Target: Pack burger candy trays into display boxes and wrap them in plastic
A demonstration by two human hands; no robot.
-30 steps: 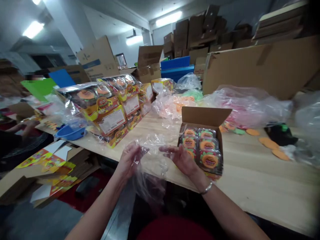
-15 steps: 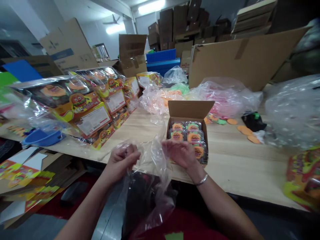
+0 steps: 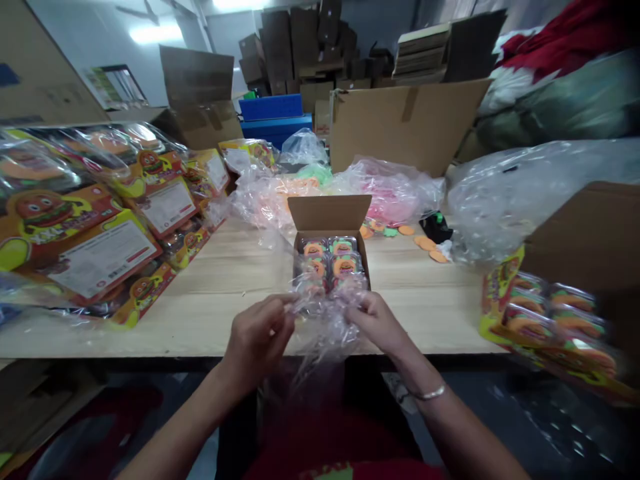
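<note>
Head view: I am holding a clear plastic bag (image 3: pixel 323 320) at the near edge of the bench (image 3: pixel 220 293), my left hand (image 3: pixel 260 337) and right hand (image 3: pixel 377 321) pinching its top. Just behind it an open box (image 3: pixel 330 217) of burger packs is sitting.

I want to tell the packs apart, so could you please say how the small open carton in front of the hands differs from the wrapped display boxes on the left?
The small open carton is plain brown, its flap raised, its packets uncovered. The wrapped display boxes are printed yellow and orange, closed and sealed in clear film. The carton stands alone and looks smaller; the display boxes are stacked together. Both rest on the wooden table.
</note>
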